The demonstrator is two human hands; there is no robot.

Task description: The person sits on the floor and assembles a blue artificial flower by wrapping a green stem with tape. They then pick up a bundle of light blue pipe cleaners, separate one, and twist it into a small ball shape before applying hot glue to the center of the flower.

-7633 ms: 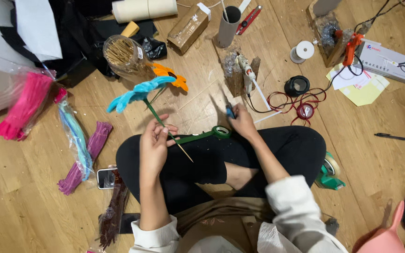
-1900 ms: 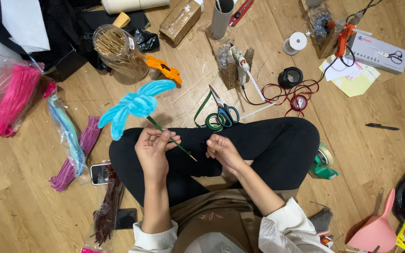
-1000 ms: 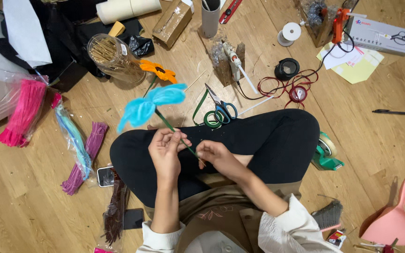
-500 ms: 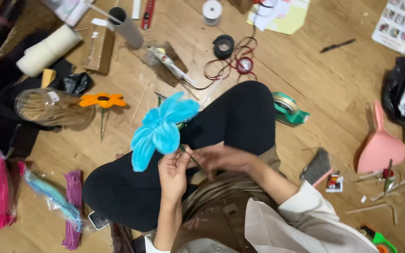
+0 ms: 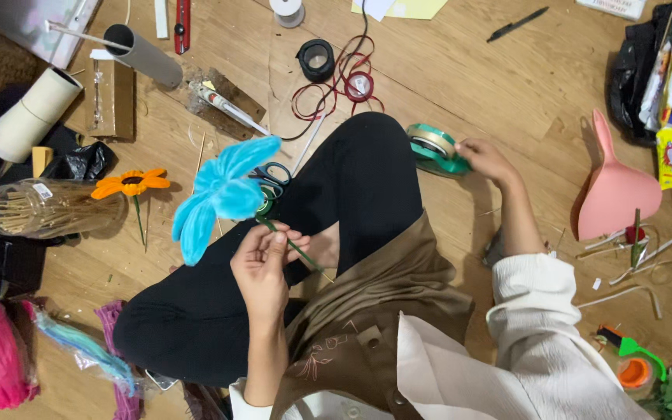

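I sit cross-legged on a wooden floor. My left hand [image 5: 262, 260] pinches the thin green stem of a blue fuzzy craft flower [image 5: 219, 194], whose petals fan out above my left knee. Out to the right of my knee, my right hand [image 5: 485, 158] rests on a green tape dispenser [image 5: 435, 148] on the floor, fingers curled at its edge. Scissors [image 5: 274, 175] with blue and green handles lie partly hidden behind the flower.
An orange flower [image 5: 131, 184] and a clear jar of sticks [image 5: 44, 208] lie at left. Cardboard tubes [image 5: 145, 54], a glue gun [image 5: 223, 105], black tape [image 5: 316, 58] and red wire sit ahead. A pink dustpan [image 5: 616, 190] and snack packets are at right.
My right hand left the stem and reached out right to the green tape dispenser. The view swung to the right. My left hand keeps holding the blue flower.
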